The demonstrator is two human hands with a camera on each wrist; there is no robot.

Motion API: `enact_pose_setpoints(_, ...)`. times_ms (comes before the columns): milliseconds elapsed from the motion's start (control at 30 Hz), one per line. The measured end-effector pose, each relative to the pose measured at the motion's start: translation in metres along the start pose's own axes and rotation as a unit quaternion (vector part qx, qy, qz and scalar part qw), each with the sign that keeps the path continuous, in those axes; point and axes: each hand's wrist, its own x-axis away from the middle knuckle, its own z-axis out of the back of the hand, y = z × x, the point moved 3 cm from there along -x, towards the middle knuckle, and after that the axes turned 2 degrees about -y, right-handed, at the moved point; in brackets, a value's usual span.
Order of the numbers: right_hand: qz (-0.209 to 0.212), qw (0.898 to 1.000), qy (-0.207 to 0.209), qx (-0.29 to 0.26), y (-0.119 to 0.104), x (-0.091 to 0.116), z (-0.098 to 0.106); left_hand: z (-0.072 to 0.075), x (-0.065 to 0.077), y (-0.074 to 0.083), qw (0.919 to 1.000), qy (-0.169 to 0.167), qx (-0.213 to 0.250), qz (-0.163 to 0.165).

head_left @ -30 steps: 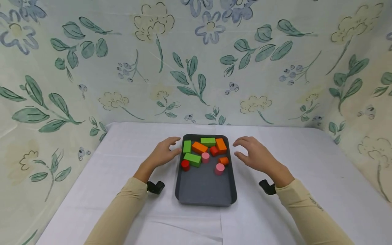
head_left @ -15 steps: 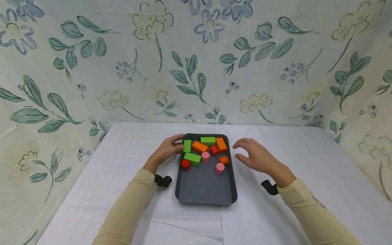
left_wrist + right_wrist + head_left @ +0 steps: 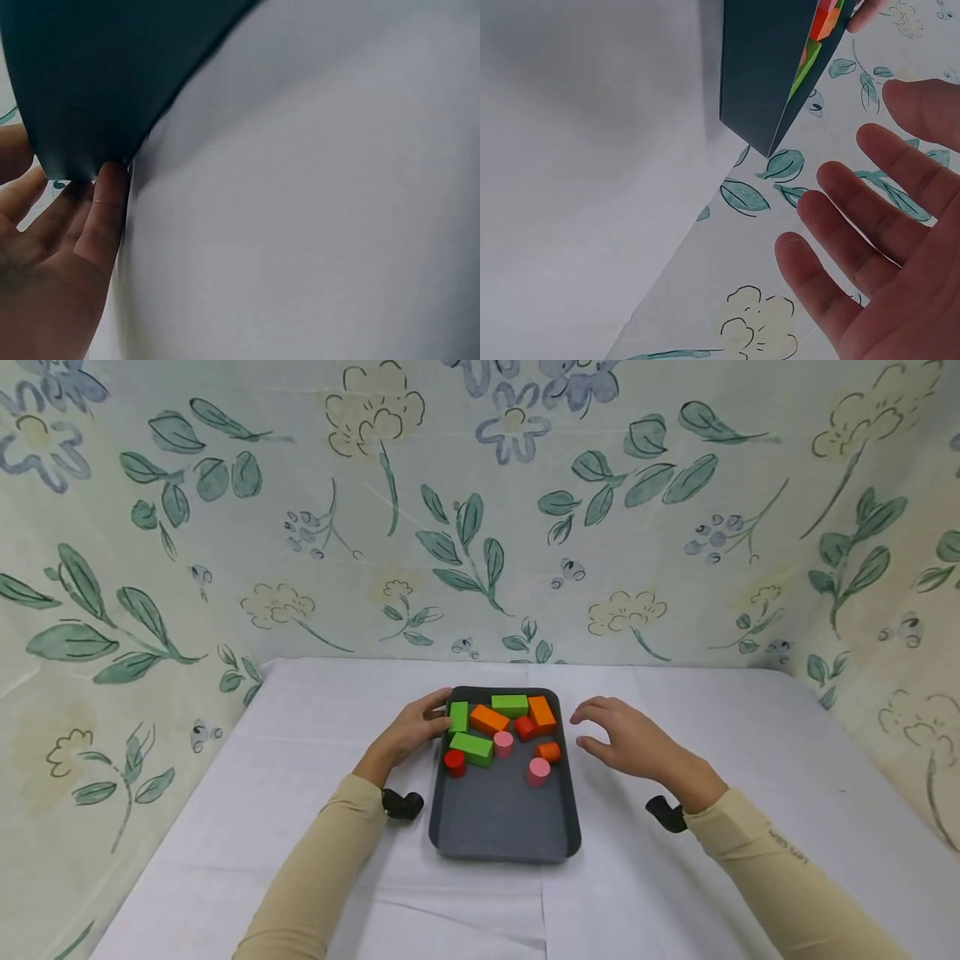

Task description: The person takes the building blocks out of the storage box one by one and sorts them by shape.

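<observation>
One second made a real difference on my feed: the left hand (image 3: 408, 729) was just off the dark tray (image 3: 508, 818) and has now come up to touch its left side, near the far corner. From my end I can't tell whether it's properly gripping or only touching. The right hand (image 3: 626, 739) has barely moved: released, spread out, near the tray's right side but apart from it. So I'd call it half a hold, contact on one side only. Tray itself sits on the desk (image 3: 615, 902), close to the middle of the far edge, well apart from the left and right edges. Green blocks (image 3: 471, 749), orange blocks (image 3: 489, 720), red cylinders (image 3: 454, 763), pink cylinders (image 3: 538, 772) and one orange cylinder (image 3: 548, 752) all bunch toward its far end.
</observation>
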Motion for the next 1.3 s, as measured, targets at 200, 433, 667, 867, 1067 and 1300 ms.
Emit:
enact_pose_setpoints(200,0.002,1.0,-0.022,0.012,-0.008,-0.008,0.003,0.0,0.002,-0.001,0.9998,-0.012,0.011,-0.01)
enact_pose_setpoints(433,0.016,0.997,-0.062,0.03,-0.024,-0.026,0.006,0.002,0.005,0.0,0.9995,-0.017,0.01,-0.025)
enact_pose_setpoints(667,0.037,0.995,-0.092,0.021,-0.039,-0.047,0.001,0.001,0.003,-0.004,0.9994,-0.019,0.021,-0.018)
enact_pose_setpoints(867,0.073,0.991,-0.107,0.03,-0.062,-0.065,-0.01,0.004,0.002,-0.006,0.9992,-0.018,0.029,-0.02)
enact_pose_setpoints(1067,0.131,0.983,-0.126,0.024,-0.088,-0.08,-0.026,0.005,0.005,-0.007,0.9987,-0.022,0.029,-0.035)
enact_pose_setpoints(1300,0.168,0.974,-0.144,0.042,-0.099,-0.089,-0.043,0.004,0.004,-0.006,0.9985,-0.024,0.032,-0.036)
